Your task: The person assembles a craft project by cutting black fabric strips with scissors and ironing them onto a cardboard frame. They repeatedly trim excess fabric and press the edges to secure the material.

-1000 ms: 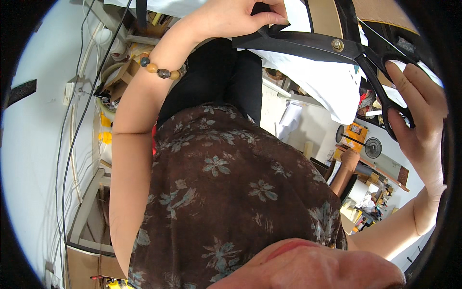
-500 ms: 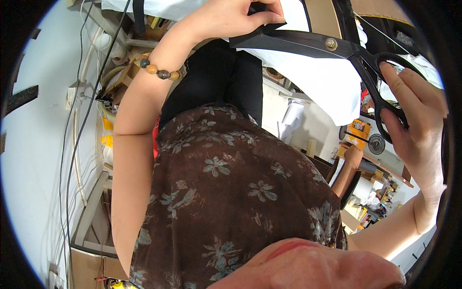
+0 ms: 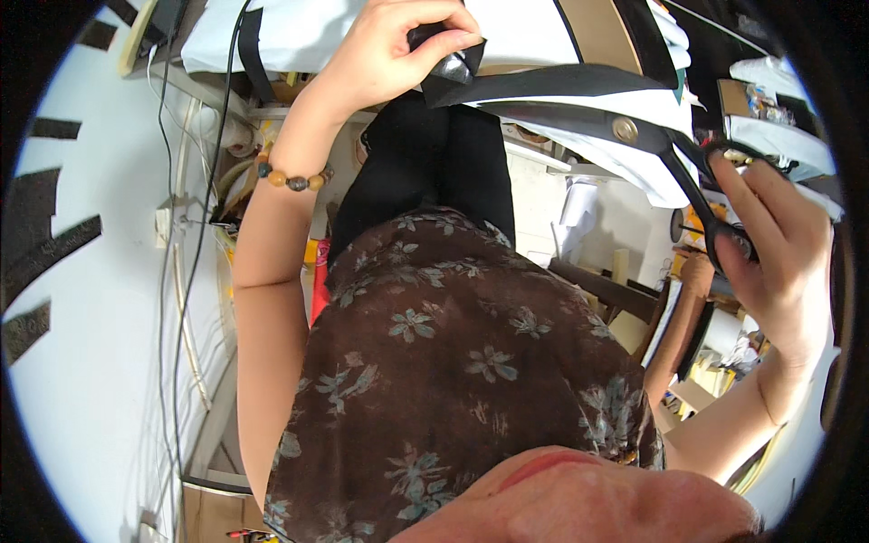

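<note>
- Head view: left hand (image 3: 389,54) pinches black fabric (image 3: 453,77), limp and light; best gripped close to the cut.
- Right of the fabric, scissors (image 3: 634,136), stiff and heavy.
- Right hand (image 3: 778,244) closed through scissor handles.

Large black scissors (image 3: 634,136), blades closed on a folded black fabric strip (image 3: 543,83).

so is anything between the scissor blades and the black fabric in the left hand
Nothing visible. The right hand holds the black scissors, whose blades reach straight to the black fabric pinched in the left hand. Whether the tips touch it cannot be told.
</note>
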The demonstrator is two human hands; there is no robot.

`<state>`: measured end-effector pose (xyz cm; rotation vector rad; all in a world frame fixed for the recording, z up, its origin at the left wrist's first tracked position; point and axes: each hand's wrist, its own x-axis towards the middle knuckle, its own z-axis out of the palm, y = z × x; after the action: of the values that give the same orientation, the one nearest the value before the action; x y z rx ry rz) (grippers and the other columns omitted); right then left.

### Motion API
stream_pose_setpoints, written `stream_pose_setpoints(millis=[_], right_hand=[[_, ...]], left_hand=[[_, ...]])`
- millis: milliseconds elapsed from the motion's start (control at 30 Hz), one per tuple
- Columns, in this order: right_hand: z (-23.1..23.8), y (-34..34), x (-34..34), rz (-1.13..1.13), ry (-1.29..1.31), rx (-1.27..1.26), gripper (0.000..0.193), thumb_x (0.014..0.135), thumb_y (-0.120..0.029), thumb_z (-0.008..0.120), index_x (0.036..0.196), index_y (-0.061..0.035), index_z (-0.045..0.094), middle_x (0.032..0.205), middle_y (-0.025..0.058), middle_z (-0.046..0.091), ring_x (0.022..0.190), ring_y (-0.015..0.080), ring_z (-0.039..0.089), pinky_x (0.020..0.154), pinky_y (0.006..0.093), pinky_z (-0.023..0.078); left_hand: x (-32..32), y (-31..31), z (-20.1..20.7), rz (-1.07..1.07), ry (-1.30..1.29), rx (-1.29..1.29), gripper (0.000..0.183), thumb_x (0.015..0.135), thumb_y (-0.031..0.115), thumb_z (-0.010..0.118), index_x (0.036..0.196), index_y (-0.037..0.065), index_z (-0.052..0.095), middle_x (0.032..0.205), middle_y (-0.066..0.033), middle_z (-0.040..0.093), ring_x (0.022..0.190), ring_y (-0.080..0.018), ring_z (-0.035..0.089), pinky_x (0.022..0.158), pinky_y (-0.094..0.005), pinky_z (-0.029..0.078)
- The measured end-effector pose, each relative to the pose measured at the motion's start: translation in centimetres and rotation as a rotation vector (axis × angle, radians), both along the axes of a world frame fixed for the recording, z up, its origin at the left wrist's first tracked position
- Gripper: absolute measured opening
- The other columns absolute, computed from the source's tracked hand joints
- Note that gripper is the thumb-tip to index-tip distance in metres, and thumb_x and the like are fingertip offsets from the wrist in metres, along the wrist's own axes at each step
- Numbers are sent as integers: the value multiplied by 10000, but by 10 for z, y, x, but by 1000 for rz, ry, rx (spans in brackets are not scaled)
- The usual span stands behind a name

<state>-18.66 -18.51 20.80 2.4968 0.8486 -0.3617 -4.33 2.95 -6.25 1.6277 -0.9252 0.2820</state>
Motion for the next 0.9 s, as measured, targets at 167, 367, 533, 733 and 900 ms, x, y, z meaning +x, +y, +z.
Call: stream_pose_setpoints(millis=[167, 367, 533, 733, 900], right_hand=[[-57, -62, -47, -83, -231, 474, 505, 552, -120, 759, 1028, 33, 682, 833, 140, 622, 652, 299, 615, 560, 386, 492], [-208, -82, -86, -739, -480, 1629, 484, 736, -184, 844, 1119, 3, 615, 869, 39, 638, 735, 89, 584, 668, 223, 469], [-310, -64, -1, -776, -634, 2275, 216, 877, -48, 701, 984, -57, 513, 810, -3, 542, 586, 80, 505, 494, 207, 396], [-343, -67, 65, -838, -778, 2383, 363, 821, -36, 776, 1030, -67, 481, 914, 25, 585, 803, 107, 565, 736, 245, 487], [-348, -84, 96, -753, -882, 2338, 441, 822, -63, 785, 1093, -66, 437, 990, 39, 573, 899, 115, 553, 828, 262, 464]], left_hand=[[4, 0, -13, -9, -178, 11, 31, 885, 35, 648, 899, 21, 672, 957, -94, 700, 987, -186, 624, 1061, -374, 367], [-6, -8, -27, -79, 181, -413, 244, 916, -1, 615, 1156, 10, 570, 1148, -125, 658, 1041, -189, 660, 828, -260, 487], [-18, -8, -34, 7, 301, -320, 410, 876, -80, 628, 1247, 43, 506, 1406, -153, 427, 1106, -183, 620, 902, -286, 475], [-21, -24, 9, 393, -278, 309, 430, 789, 37, 668, 1197, 172, 680, 1480, -115, 384, 1229, -252, 396, 1049, -379, 277], [-6, -24, 39, 227, -422, 684, 406, 776, 48, 665, 1165, 161, 677, 1276, -4, 612, 1256, -231, 504, 1176, -529, 139]])
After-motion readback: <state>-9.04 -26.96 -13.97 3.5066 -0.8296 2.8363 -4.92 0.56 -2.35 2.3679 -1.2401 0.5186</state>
